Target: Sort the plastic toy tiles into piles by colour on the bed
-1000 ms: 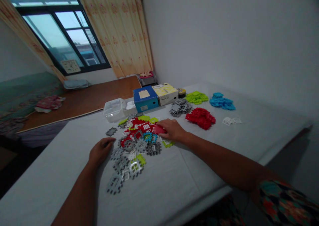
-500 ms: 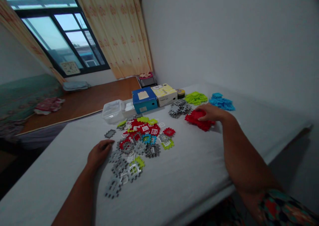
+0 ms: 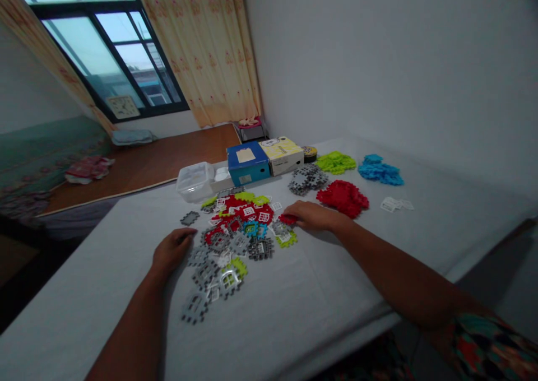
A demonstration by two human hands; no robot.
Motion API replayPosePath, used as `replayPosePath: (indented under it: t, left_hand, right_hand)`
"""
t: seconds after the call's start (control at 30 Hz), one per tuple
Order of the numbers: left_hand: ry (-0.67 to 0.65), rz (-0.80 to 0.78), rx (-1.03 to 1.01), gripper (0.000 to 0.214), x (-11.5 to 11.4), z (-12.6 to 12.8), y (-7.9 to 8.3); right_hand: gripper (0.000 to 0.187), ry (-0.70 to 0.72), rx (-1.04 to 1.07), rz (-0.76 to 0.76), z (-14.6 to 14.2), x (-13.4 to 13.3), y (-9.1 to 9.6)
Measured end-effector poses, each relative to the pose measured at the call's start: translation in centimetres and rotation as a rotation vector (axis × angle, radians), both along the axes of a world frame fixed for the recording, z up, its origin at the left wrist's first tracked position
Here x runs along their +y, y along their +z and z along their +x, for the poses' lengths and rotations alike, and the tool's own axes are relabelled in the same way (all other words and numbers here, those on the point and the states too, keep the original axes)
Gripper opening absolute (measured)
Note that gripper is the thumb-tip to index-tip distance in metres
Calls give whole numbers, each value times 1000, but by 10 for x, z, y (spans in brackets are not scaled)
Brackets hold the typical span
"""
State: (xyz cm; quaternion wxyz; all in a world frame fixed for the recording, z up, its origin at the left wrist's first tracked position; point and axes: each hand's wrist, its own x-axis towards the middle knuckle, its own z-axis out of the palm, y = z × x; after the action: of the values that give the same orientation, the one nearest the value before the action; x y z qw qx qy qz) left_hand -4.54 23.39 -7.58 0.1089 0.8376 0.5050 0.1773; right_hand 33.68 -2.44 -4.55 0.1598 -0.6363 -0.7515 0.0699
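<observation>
A mixed heap of flat interlocking plastic tiles (image 3: 235,241) in red, grey, white, green and blue lies on the white-covered table (image 3: 328,291). My right hand (image 3: 311,215) reaches into the heap's right side, fingers pinched on a red tile (image 3: 287,219). My left hand (image 3: 171,250) rests curled at the heap's left edge, fingertips touching grey tiles. Sorted piles lie beyond: red (image 3: 343,197), grey (image 3: 306,179), green (image 3: 335,162), blue (image 3: 379,170) and a few white pieces (image 3: 394,204).
A blue box (image 3: 247,164), a yellow-white box (image 3: 282,154), a clear plastic tub (image 3: 195,181) and a small round tin (image 3: 310,153) stand at the table's far edge. A wall runs along the right. Behind are a wooden platform, a curtain and a window.
My right hand has come back from the red pile to the mixed heap and pinched a red tile there. The left hand has stayed put.
</observation>
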Motion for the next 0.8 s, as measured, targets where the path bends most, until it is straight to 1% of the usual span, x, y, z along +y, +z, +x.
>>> replayPosePath:
  t: [0.07,0.13,0.2,0.27,0.37,0.4,0.47,0.53,0.63,0.73,0.8]
  left_hand:
    - [-8,1,7,31,1,0,0]
    - [-13,0,11,32,1,0,0]
    - [-26,-2,13,32,2,0,-1]
    - [-29,0,12,32,2,0,-1]
    - [-16,-1,8,33,0,1,-1]
    - [-13,-4,8,33,-1,1,0]
    - [-16,-9,13,33,-2,2,1]
    - [-25,-11,21,33,-1,2,2]
    - [-24,-11,36,34,1,1,2]
    - [-18,-9,52,34,2,1,0]
    - [-23,-2,49,35,2,0,0]
  right_hand:
    - [23,-31,-18,-27,-2,2,-3]
    - [21,-63,-13,-7,2,4,-2]
    - [21,-78,20,61,11,3,2]
    - [24,-135,101,164,27,-2,11]
    - [33,-350,241,295,62,-18,25]
    - [33,-429,266,324,75,-25,29]
    - [28,-567,260,359,98,-37,34]
    - [25,-688,206,368,116,-46,35]
    - [27,-831,114,324,131,-52,28]
    - [28,-916,47,245,136,-53,21]
    - [27,-950,16,245,134,-50,20]
